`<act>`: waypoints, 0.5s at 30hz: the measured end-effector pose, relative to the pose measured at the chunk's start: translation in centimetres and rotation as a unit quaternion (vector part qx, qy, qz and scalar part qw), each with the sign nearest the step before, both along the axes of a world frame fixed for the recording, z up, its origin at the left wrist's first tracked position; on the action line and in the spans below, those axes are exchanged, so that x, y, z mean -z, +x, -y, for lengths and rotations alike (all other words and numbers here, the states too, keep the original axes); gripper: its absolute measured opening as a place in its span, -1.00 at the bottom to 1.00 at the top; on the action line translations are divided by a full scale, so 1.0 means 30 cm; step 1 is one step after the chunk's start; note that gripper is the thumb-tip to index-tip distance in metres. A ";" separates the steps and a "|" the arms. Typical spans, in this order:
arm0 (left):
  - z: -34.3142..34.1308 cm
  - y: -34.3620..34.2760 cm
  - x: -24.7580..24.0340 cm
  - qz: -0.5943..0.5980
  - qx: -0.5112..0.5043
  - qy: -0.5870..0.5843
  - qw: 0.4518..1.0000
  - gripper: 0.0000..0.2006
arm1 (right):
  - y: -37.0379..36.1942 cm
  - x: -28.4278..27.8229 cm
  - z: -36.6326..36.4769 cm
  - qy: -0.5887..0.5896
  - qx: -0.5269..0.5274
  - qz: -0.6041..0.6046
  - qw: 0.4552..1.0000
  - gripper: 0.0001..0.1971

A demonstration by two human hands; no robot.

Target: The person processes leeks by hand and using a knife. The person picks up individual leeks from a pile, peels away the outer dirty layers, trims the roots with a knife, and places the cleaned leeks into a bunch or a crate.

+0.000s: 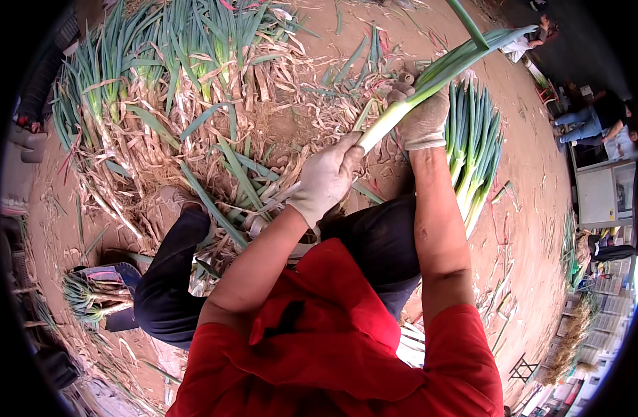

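Note:
A large green onion (420,89) slants up and to the right in front of me, its white shank low and its green leaves high. My left hand (326,177), in a pale work glove, is closed around the lower white end. Further up, my right hand (424,119), gloved too and soiled at the fingertips, wraps the stalk from behind. One green leaf (468,24) stands off from the rest at the top. Right of my right forearm lies a bundle of cleaned green onions (472,142), with pale shanks toward me.
A big heap of untrimmed green onions (166,62) with dry husks covers the ground at far left. Loose leaves and peelings (246,177) lie before my legs. A smaller bunch (96,295) sits by my left leg. People (597,121) and a white cabinet (606,194) are at far right.

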State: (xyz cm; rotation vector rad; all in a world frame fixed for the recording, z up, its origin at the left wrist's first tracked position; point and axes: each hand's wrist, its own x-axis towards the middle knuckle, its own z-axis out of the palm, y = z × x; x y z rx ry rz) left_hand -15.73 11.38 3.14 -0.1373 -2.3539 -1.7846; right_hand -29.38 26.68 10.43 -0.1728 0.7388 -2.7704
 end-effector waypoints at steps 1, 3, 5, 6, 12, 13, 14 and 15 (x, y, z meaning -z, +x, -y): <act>-0.001 -0.014 0.015 0.024 0.019 0.131 0.991 -0.70 | -0.007 0.004 -0.014 -0.013 -0.010 -0.003 1.000 -0.40; 0.018 -0.031 0.023 0.091 0.076 0.216 0.969 -0.72 | -0.013 0.005 -0.032 -0.040 -0.029 -0.012 0.999 -0.44; 0.026 -0.029 0.008 0.185 0.109 0.312 0.926 -0.71 | -0.004 -0.002 -0.025 -0.027 -0.046 -0.037 0.998 -0.46; 0.014 -0.031 0.004 0.145 0.136 0.387 0.900 -0.69 | 0.011 -0.011 -0.012 -0.016 -0.037 -0.032 0.999 -0.45; -0.024 -0.016 -0.100 -0.010 0.002 -0.076 0.997 -0.70 | 0.020 -0.028 0.019 -0.023 -0.033 -0.034 0.999 -0.38; -0.024 -0.018 -0.091 -0.023 -0.012 -0.075 0.997 -0.72 | 0.016 -0.023 0.019 -0.021 -0.033 -0.036 0.999 -0.38; -0.019 -0.026 -0.065 -0.002 0.021 0.012 1.000 -0.74 | 0.013 -0.023 0.020 -0.019 -0.034 -0.038 0.999 -0.37; -0.006 -0.026 -0.057 0.055 0.043 0.109 0.992 -0.74 | 0.016 -0.022 0.017 -0.019 -0.035 -0.035 0.999 -0.37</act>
